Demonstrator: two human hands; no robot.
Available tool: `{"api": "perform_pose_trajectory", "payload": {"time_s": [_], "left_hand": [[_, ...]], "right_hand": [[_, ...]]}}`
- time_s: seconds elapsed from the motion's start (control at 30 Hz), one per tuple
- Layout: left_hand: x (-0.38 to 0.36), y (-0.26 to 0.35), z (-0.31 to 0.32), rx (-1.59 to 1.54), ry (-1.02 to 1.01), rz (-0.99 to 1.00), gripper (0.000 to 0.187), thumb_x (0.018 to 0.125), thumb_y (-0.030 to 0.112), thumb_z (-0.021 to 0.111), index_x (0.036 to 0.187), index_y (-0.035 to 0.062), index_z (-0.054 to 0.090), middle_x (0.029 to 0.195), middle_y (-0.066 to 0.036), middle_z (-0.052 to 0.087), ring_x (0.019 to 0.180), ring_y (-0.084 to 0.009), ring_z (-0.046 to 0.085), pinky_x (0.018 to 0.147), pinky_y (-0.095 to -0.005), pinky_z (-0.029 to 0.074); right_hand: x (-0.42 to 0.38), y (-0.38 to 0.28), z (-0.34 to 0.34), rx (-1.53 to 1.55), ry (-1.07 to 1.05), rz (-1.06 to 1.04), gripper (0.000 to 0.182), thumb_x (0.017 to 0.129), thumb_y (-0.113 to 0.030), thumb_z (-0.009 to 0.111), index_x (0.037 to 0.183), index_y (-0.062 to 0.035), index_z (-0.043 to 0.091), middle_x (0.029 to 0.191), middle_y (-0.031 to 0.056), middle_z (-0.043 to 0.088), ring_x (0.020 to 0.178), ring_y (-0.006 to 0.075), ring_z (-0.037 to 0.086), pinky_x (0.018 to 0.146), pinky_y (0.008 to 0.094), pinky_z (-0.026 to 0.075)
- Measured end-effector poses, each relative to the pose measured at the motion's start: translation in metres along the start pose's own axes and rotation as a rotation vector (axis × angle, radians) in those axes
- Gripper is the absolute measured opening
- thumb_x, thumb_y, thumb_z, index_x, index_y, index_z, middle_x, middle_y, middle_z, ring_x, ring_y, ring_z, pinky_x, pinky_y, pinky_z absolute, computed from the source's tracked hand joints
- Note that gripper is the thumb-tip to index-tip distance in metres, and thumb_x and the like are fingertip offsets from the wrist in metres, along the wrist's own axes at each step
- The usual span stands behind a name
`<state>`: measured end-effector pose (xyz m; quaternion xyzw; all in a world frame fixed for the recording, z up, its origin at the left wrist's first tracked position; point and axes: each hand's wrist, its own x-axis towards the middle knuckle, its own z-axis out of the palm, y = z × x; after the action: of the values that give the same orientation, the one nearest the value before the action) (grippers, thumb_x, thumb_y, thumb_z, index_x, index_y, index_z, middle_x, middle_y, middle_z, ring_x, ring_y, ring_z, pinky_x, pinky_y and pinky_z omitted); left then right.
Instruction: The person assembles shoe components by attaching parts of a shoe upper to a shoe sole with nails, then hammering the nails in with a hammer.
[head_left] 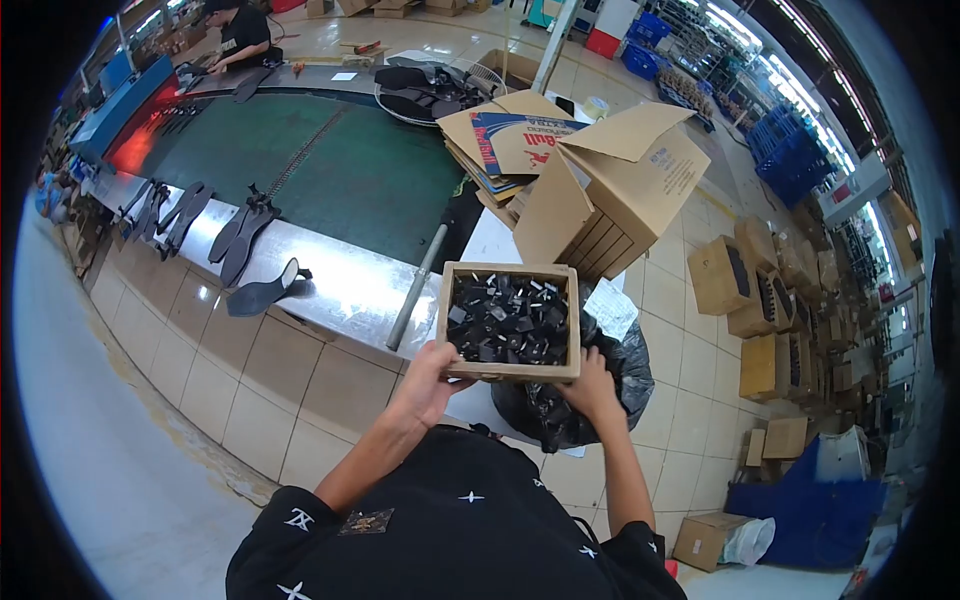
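A shallow wooden box (pixel 510 372) filled with small black pieces (pixel 508 318) is in front of my body, between both hands. At its front left corner my left hand (pixel 428 385) is closed on the wood, thumb over the rim. My right hand (pixel 592 388) grips around the front right corner, with its fingers along the right side and partly hidden. Under and beside the box on the right lies a black plastic bag (pixel 630 375), with a white paper sheet (pixel 611 308) on top of it.
A green conveyor belt (pixel 370 160) runs left, with dark shoe soles (pixel 240 240) along its metal edge. An open cardboard carton (pixel 635 180) and flattened cardboard (pixel 520 140) stand behind the box. A co-worker (pixel 240 40) sits at the far left. Cartons (pixel 720 278) line the right.
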<state>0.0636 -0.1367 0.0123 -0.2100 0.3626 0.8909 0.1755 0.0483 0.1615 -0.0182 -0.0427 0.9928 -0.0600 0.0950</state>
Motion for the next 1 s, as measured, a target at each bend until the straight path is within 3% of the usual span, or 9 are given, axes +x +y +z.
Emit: {"api": "perform_pose_trajectory", "payload": {"time_s": [0.2,0.33,0.47,0.5,0.63,0.73,0.8,0.93,1.0], "left_hand": [[-0.003,-0.002,0.003,-0.002,0.013,0.055,0.008,0.085,0.013,0.053,0.091,0.0080,0.056,0.088,-0.007,0.061,0.088,-0.0210,0.062,0.093,-0.0523,0.049],[0.003,0.021,-0.015,0.033,-0.051,0.048,0.015,0.084,0.010,0.055,0.098,0.0089,0.051,0.091,-0.004,0.055,0.088,-0.0163,0.056,0.091,-0.0496,0.047],[-0.003,0.004,-0.002,0.075,0.101,0.154,0.008,0.085,0.012,0.054,0.092,0.0084,0.052,0.087,-0.006,0.057,0.087,-0.0192,0.059,0.086,-0.0498,0.048],[-0.001,0.009,-0.009,0.047,0.043,0.109,0.012,0.085,0.012,0.054,0.096,0.0084,0.051,0.089,-0.005,0.056,0.087,-0.0186,0.058,0.085,-0.0496,0.049],[-0.005,0.009,-0.001,0.112,0.148,0.170,0.017,0.085,0.011,0.054,0.100,0.0089,0.049,0.089,-0.004,0.053,0.085,-0.0175,0.056,0.085,-0.0481,0.049],[-0.003,0.006,-0.004,0.090,0.143,0.135,0.018,0.085,0.011,0.055,0.101,0.0091,0.048,0.089,-0.003,0.052,0.085,-0.0166,0.055,0.085,-0.0470,0.049],[0.000,0.002,-0.009,0.091,0.114,0.121,0.031,0.084,0.012,0.058,0.111,0.0051,0.045,0.095,-0.005,0.052,0.088,-0.0165,0.055,0.088,-0.0466,0.047],[0.005,-0.007,-0.005,0.156,0.099,0.118,0.038,0.084,0.013,0.061,0.117,0.0034,0.043,0.098,-0.006,0.053,0.088,-0.0162,0.055,0.088,-0.0449,0.047],[0.007,-0.014,0.004,0.165,0.084,0.105,0.037,0.085,0.014,0.061,0.115,0.0038,0.045,0.096,-0.005,0.053,0.088,-0.0158,0.055,0.086,-0.0433,0.047]], "right_hand": [[0.006,0.000,0.023,0.201,-0.069,0.178,0.088,0.075,-0.041,0.081,0.137,0.0058,0.039,0.126,0.0262,0.051,0.120,0.0463,0.051,0.093,0.0556,0.050],[-0.003,-0.006,0.027,0.052,0.059,0.143,0.087,0.075,-0.041,0.081,0.138,0.0021,0.040,0.126,0.0258,0.053,0.113,0.0470,0.058,0.090,0.0528,0.052],[0.008,0.005,0.012,0.196,-0.073,0.166,0.084,0.073,-0.037,0.081,0.135,0.0046,0.042,0.124,0.0316,0.057,0.109,0.0474,0.061,0.094,0.0491,0.051],[0.011,0.000,-0.012,0.276,-0.164,0.226,0.078,0.071,-0.034,0.080,0.130,0.0073,0.047,0.112,0.0334,0.063,0.105,0.0455,0.064,0.093,0.0456,0.052],[0.007,0.041,-0.009,0.473,0.103,0.094,0.050,0.072,-0.027,0.074,0.105,0.0090,0.063,0.091,0.0279,0.069,0.087,0.0424,0.069,0.081,0.0433,0.054],[-0.002,0.048,-0.045,0.641,0.140,0.151,0.031,0.077,-0.021,0.067,0.096,0.0040,0.063,0.064,0.0138,0.060,0.060,0.0204,0.058,0.060,0.0347,0.047],[-0.007,0.034,-0.073,0.810,0.127,0.196,0.024,0.079,-0.016,0.064,0.092,0.0040,0.060,0.061,0.0095,0.056,0.058,0.0133,0.052,0.057,0.0314,0.044],[-0.006,-0.020,-0.113,0.679,0.407,-0.007,0.020,0.079,-0.012,0.063,0.091,0.0025,0.061,0.063,0.0110,0.057,0.058,0.0159,0.053,0.058,0.0312,0.045],[0.004,-0.053,-0.124,0.685,0.447,-0.148,0.024,0.078,-0.012,0.065,0.097,0.0014,0.062,0.077,0.0161,0.064,0.067,0.0234,0.061,0.065,0.0346,0.049]]}}
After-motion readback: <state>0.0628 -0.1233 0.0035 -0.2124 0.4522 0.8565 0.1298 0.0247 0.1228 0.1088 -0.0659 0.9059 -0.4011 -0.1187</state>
